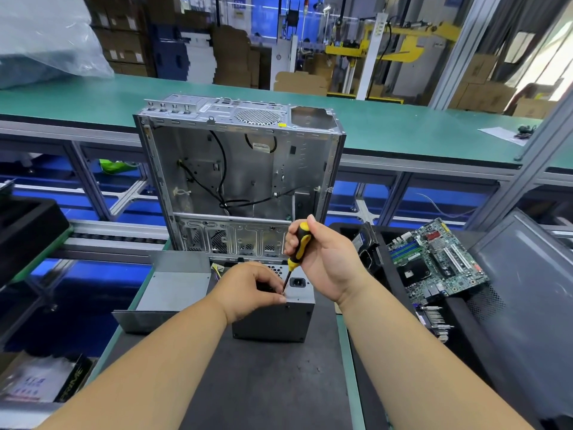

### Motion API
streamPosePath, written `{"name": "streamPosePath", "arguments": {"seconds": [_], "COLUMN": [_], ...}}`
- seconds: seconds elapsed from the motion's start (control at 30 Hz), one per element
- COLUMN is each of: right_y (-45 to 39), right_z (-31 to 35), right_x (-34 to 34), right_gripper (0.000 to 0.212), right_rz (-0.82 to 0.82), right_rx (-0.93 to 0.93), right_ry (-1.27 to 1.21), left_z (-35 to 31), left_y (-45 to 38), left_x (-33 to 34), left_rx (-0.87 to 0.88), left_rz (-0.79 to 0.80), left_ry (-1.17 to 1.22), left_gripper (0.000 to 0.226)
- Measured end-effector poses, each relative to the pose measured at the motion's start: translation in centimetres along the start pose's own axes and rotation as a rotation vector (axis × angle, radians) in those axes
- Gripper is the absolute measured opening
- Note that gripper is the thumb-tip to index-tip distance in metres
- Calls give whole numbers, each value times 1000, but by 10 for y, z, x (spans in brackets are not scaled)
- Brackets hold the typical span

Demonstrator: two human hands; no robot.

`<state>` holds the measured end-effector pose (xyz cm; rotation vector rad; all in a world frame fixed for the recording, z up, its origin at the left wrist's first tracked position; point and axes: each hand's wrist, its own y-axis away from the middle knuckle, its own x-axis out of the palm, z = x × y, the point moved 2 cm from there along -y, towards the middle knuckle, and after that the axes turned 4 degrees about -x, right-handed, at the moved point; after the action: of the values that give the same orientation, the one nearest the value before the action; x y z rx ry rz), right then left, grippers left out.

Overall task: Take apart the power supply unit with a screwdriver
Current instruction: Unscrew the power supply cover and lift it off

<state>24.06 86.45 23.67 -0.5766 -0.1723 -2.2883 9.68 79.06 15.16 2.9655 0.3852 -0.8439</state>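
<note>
- Two bare hands work over the power supply unit (273,318), a dark grey box standing on the black mat (254,383) of the near bench (344,352), centre of view.
- Far left of the unit: black tray (28,234) at the frame edge; below it a bagged box (40,383) printed "PRIME".
- Just left of the unit: bent grey sheet-metal cover (173,290), touching or nearly touching the unit's side, cannot tell which.
- Left hand (248,290) rests on the unit's top left; fingers curled, fingertips pinching at the screwdriver tip on the top face. Whether a screw is held is too small to tell.
- Screwdriver (299,246), yellow-and-black handle, tilted, shaft running down-left to the unit's top face beside its black power socket (298,282).
- Right hand (325,256) above the unit's top right, fingers and thumb wrapped round the screwdriver handle.
- Behind the unit: empty silver PC case (238,175), open side facing the camera, black cables loose inside.
- Behind the case: long green bench (403,125), clear plastic bag (43,41) at its left end, cardboard boxes beyond.
- Right of the unit: green motherboard (437,259) lying tilted on a black tray (390,274).
- Far right of the unit: dark grey panel (527,290) leaning at the frame edge.
</note>
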Motion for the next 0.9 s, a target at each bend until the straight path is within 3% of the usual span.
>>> {"name": "streamPosePath", "arguments": {"seconds": [0.17, 0.3, 0.47, 0.67, 0.9], "right_y": [2, 5, 6, 3, 5], "right_z": [-5, -8, -10, -4, -11], "right_x": [6, 11, 15, 11, 10], "right_gripper": [44, 20, 17, 39, 51], "right_rz": [37, 88, 75, -19, -21], "right_rx": [-47, -61, -62, -109, -82], "right_ry": [13, 106, 164, 322, 20], "left_z": [-1, -1, -3, -3, -3], "left_y": [0, 0, 1, 3, 1], "left_x": [0, 0, 0, 0, 0], "left_rx": [3, 36, 55, 49, 51], "left_rz": [-1, 11, 34, 19, 17], "left_ry": [11, 15, 39, 29, 22], "left_gripper": [23, 26, 30, 29, 28]}}
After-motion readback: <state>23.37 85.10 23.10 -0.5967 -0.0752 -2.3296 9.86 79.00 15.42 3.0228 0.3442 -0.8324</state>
